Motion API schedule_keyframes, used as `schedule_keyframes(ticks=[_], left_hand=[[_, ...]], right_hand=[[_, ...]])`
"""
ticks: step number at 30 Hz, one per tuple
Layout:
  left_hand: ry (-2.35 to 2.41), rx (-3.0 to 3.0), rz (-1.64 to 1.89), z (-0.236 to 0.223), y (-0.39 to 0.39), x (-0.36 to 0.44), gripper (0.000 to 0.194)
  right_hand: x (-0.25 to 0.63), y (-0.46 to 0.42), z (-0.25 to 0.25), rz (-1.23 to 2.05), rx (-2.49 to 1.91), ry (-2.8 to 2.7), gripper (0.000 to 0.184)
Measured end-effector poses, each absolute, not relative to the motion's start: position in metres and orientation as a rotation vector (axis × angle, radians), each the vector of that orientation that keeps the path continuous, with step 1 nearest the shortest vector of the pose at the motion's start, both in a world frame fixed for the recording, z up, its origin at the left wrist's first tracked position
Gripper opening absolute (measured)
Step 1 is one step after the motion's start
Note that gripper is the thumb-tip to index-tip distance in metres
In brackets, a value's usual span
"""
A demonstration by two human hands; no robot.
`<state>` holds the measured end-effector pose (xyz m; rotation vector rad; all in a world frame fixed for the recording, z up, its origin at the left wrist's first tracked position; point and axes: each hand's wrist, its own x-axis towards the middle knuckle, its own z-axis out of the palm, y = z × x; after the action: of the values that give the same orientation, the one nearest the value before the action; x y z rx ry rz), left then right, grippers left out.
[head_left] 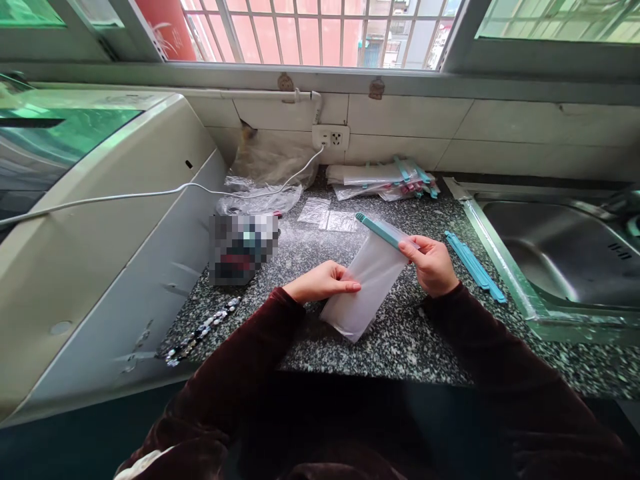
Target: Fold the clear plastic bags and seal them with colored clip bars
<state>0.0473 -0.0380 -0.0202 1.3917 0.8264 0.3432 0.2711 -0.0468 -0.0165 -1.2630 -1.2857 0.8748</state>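
Note:
Both hands hold a translucent white plastic bag (370, 287) over the speckled granite counter, tilted with its closed-off edge up and to the right. A teal sealing clip (377, 230) runs along that upper edge. With thumb and fingers, my right hand (434, 265) pinches the clip's right end and the bag's corner. My left hand (325, 283) grips the bag's left side, thumb lying on its front. Several loose teal strips (475, 267) lie to the right of my right hand.
A sink (565, 247) is set in at the right. Clipped bags (380, 179) are piled by the wall. Small clear packets (327, 217), crumpled plastic (265, 197), a blurred-out object (243, 250) and a beaded strand (203, 330) lie leftward. A white cable (190, 187) crosses from the wall socket (331, 137).

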Motion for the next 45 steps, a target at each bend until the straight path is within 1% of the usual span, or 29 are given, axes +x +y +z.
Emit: schedule_keyframes(ticks=[6,11,14,21,28,33,39,42,45], left_hand=[[0.808,1.395,0.226,-0.018,-0.04,0.046,0.033],[0.78,1.424,0.185,-0.017,-0.041,0.045,0.034],[0.758,1.456,0.197,-0.019,-0.041,0.044,0.035],[0.837,1.518,0.59,-0.017,-0.041,0.05,0.041],[0.884,1.432,0.651,-0.022,-0.041,0.053,0.044],[0.772,1.335,0.755,-0.022,-0.041,0.055,0.042],[0.764,1.112,0.88,-0.024,-0.043,0.056,0.039],[0.777,0.947,1.034,-0.026,-0.039,0.054,0.039],[0.762,0.82,1.208,-0.025,-0.034,0.051,0.04]], right_hand=[[0.273,-0.047,-0.018,0.899,-1.22,-1.253,0.028],[0.273,-0.048,-0.019,0.902,-1.209,-1.26,0.026],[0.273,-0.049,-0.021,0.928,-1.239,-1.273,0.028],[0.264,-0.057,-0.023,1.092,-1.27,-1.372,0.033],[0.256,-0.062,-0.018,1.122,-1.293,-1.438,0.036],[0.249,-0.068,-0.012,1.218,-1.297,-1.5,0.037],[0.243,-0.07,-0.017,1.25,-1.268,-1.518,0.046],[0.242,-0.07,-0.019,1.31,-1.19,-1.5,0.048],[0.239,-0.073,-0.017,1.43,-1.193,-1.586,0.043]])
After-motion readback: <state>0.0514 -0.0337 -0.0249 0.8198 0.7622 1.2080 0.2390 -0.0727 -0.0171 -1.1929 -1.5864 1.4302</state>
